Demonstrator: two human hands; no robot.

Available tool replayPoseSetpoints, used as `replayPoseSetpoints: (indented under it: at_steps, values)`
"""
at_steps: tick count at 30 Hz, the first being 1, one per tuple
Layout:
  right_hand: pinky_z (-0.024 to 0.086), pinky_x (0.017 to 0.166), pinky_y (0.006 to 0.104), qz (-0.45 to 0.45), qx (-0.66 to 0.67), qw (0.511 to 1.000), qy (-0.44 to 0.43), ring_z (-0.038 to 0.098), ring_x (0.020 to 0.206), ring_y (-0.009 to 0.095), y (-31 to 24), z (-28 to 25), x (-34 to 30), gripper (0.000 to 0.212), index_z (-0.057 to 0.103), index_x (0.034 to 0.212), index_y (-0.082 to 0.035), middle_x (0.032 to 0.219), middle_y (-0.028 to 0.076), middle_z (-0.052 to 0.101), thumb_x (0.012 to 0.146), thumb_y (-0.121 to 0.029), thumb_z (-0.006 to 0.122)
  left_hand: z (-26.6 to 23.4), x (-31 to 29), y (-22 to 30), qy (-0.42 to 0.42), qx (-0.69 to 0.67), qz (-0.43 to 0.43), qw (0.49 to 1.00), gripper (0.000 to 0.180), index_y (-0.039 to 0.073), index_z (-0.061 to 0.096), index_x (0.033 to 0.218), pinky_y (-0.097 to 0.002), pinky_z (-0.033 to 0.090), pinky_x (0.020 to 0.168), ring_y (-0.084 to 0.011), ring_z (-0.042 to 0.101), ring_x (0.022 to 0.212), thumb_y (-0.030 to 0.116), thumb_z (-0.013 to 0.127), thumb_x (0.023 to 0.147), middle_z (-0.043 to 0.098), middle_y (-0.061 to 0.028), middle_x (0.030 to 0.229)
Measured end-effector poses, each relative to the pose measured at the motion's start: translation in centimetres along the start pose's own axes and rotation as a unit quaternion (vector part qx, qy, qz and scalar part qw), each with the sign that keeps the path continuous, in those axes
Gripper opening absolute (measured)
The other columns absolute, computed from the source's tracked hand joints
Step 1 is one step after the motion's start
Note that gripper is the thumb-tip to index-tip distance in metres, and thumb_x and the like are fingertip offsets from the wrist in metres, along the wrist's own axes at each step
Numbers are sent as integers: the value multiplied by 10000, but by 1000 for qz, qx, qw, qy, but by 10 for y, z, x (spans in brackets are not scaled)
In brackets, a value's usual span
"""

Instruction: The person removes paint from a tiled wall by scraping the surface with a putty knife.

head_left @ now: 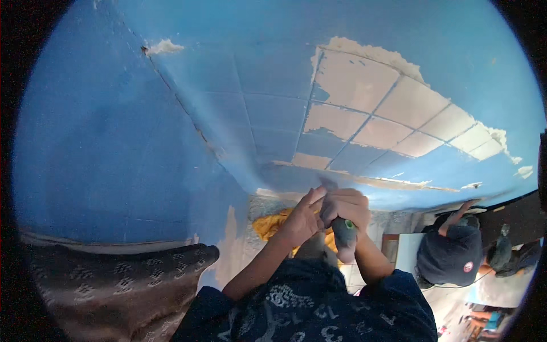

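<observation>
In the middle of the head view my right hand (348, 204) is closed round a dark grey tool (345, 232) with a green spot. The tool's rounded end sticks out below the fist. Its front is mostly hidden, and I cannot tell its exact kind. Beside it my left hand (303, 219) has its palm partly showing, its fingers stretched up close against the right hand. Both hands are in front of a blue painted wall (273, 114). Pale tile patches (364, 80) with ragged edges show where paint is off.
Yellow cloth (268, 227) lies low behind my hands. A brown patterned cover (114, 279) drapes over something at the lower left. To the right, a person in a dark shirt (453, 253) has an arm raised towards the wall, with someone else beyond. A white panel (407, 251) stands between us.
</observation>
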State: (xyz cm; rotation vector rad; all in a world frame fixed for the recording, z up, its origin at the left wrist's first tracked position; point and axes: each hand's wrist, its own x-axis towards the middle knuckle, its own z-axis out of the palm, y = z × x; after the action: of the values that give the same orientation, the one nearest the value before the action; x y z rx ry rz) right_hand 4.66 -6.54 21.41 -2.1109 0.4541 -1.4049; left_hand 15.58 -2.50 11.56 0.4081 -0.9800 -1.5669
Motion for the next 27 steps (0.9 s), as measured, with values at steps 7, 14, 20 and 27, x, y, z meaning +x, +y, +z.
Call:
replayPoseSetpoints:
  at_steps: [7, 14, 20, 27]
  values:
    - [390, 418, 303, -142, -110, 972, -153, 504, 466, 202, -2, -13, 52, 271, 488, 565, -66, 550, 41, 470, 387, -215, 348, -52, -37, -43, 219, -302, -286, 883, 405, 99, 451, 1233, -395, 412, 949, -226, 495, 1128, 351, 472, 916, 516, -107, 1209]
    - [406, 423, 282, -164, -185, 968, -38, 465, 411, 142, 3, 3, 50, 222, 426, 469, -114, 464, 16, 438, 547, -238, 594, -74, -79, -80, 315, -288, -270, 863, 324, 68, 527, 1094, -353, 453, 875, -192, 544, 1019, 328, 492, 904, 575, -80, 1029]
    - [428, 456, 289, -29, -381, 923, -38, 501, 463, 150, 13, 8, 35, 315, 458, 559, -116, 536, 17, 496, 822, -269, 537, -76, -88, -84, 352, -290, -266, 850, 311, 68, 515, 1083, -354, 468, 843, -199, 551, 991, 309, 521, 887, 570, -75, 977]
    - [434, 471, 275, 20, -262, 965, -21, 498, 452, 144, 24, -4, 18, 309, 415, 535, -100, 531, 15, 507, 758, -204, 602, -73, -85, -85, 381, -277, -236, 850, 246, 75, 522, 1043, -341, 473, 812, -195, 578, 931, 250, 530, 869, 585, -64, 940]
